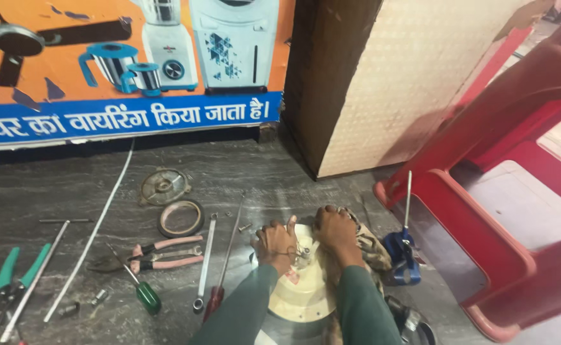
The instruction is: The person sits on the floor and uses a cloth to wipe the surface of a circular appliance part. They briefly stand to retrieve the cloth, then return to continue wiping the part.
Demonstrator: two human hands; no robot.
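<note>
Grey stone floor (242,172) carried scattered tools; the left hand (275,245) and right hand (335,229) were both closed on the cream round motor housing (299,294), beside pink-handled pliers (155,254)

A single head-worn camera looks steeply down and forward at the grey floor (242,172) from fairly close. The poster (127,70) against the wall fills the view's top, beyond the floor; a red plastic chair (517,128) stands to the poster's right.
</note>
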